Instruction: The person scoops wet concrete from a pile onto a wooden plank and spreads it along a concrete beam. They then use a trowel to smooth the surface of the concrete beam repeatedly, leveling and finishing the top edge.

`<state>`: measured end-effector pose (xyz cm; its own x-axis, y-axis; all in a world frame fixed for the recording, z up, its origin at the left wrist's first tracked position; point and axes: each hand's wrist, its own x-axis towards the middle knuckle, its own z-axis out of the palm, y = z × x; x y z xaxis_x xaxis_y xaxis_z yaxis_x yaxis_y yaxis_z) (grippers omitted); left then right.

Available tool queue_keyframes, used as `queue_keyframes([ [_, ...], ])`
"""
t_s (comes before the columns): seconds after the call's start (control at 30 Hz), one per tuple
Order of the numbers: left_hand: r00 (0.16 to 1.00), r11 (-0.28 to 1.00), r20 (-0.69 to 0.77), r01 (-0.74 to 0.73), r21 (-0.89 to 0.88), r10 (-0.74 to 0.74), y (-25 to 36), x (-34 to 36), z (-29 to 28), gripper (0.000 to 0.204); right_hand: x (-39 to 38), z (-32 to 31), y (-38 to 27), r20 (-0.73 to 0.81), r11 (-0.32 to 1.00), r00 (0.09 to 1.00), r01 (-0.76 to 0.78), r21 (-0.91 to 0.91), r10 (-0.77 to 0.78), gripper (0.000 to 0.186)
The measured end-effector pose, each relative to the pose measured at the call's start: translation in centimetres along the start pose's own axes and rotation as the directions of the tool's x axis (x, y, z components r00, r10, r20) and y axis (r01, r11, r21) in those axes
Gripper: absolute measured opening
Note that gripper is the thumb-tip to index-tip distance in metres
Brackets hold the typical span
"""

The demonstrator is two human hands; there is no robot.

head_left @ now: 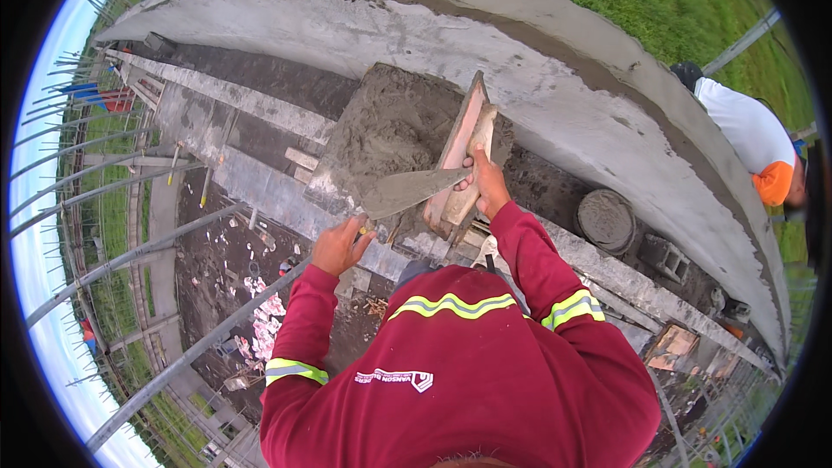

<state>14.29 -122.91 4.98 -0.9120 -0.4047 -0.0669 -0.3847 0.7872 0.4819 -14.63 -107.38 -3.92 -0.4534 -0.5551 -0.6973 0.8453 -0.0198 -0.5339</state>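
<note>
With curled fingers, your left hand (341,244) gripped a tapered, mortar-smeared trowel (409,191), your right hand (490,184) a flat wooden float (459,140); white lettering (392,376) marked your maroon shirt (511,364)

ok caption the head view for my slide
Left hand grips a trowel, right hand a wooden float, beside heaped grey mortar.

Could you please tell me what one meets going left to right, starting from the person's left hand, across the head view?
Left hand, trowel, right hand, round bucket, hollow block, co-worker.
</note>
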Motion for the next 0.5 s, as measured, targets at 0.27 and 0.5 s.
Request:
queue_keyframes([
  [0.27, 0.931, 0.967, -0.264, 0.235, -0.098, -0.253, -2.3, 7.4, 2.1, 0.041, -2.4, -3.0, 0.7, 0.337, 0.776, 0.926, 0.083, -0.626, 0.173, 0.052],
  [0.5, 0.957, 0.881, 0.001, 0.266, -0.392, -0.289, -0.1, 0.7, -1.2, 0.035, -0.4, -5.8, -4.8, 0.348, 0.416, 0.934, 0.349, -0.84, -0.082, 0.067],
])
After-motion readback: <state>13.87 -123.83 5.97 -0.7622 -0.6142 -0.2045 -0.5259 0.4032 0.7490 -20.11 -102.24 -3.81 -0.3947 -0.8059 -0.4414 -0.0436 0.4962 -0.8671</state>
